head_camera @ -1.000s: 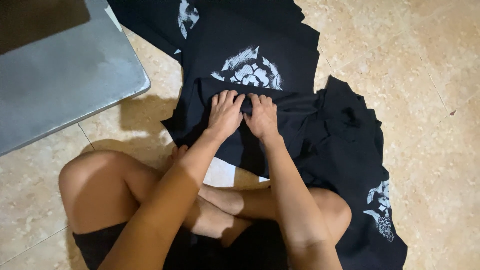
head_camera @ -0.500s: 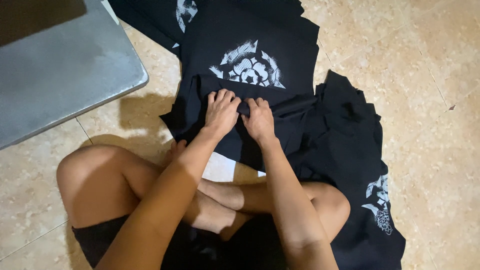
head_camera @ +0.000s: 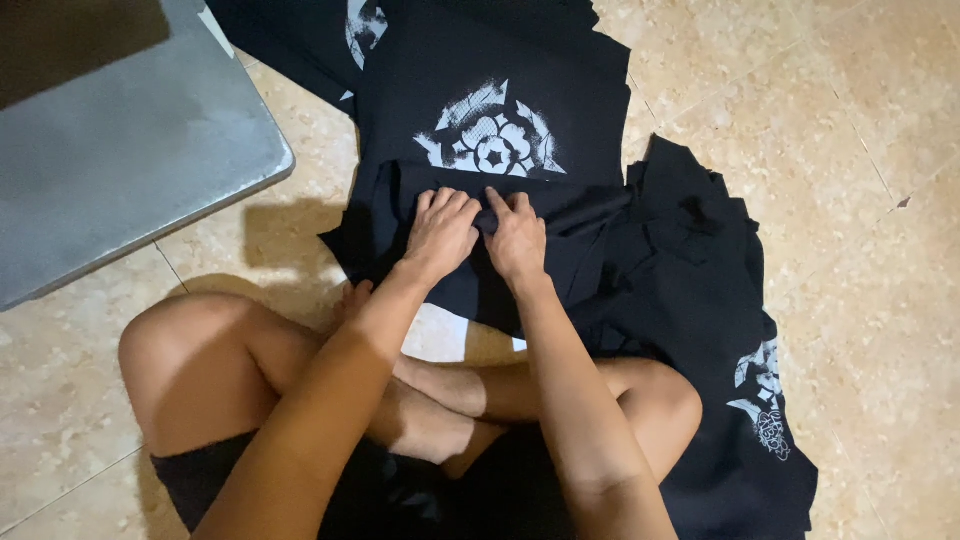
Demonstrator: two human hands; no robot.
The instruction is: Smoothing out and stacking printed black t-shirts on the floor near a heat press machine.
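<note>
I sit cross-legged on a tiled floor. My left hand point(head_camera: 440, 232) and my right hand point(head_camera: 517, 235) lie side by side, fingers curled into a fold of black cloth point(head_camera: 575, 215) just in front of my knees. The fold lies across a stack of black fabric pieces point(head_camera: 540, 70) whose top piece shows a white flower print point(head_camera: 492, 135). Both hands pinch the same dark edge between them.
A grey metal plate point(head_camera: 130, 150) lies on the floor at the upper left. More black fabric point(head_camera: 700, 330) is heaped to my right, with a white print point(head_camera: 765, 400) on its lower part. Another printed piece point(head_camera: 362, 22) peeks out at the top. Beige tiles point(head_camera: 830, 120) surround everything.
Both hands stay on the black fold with small shifts of the fingers, the right hand's fingers stretching forward. The view has drifted slightly so the plate and stack sit higher.
</note>
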